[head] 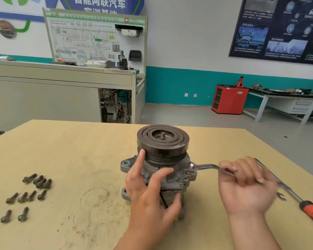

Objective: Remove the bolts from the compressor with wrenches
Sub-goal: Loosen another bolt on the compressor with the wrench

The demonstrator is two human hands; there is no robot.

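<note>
Clasping the compressor [163, 152] from its near side is the left grip [148, 188]; the right grip [248, 184] apparently clenches the wrench [205, 166].

We count one compressor [163, 157], ten loose bolts [31, 195] at the lower left of the frame, two wrenches, a held wrench [206, 166] and a lying wrench [281, 196], one orange-handled screwdriver [312, 212], and two hands, a left hand [148, 192] and a right hand [248, 188].
</note>
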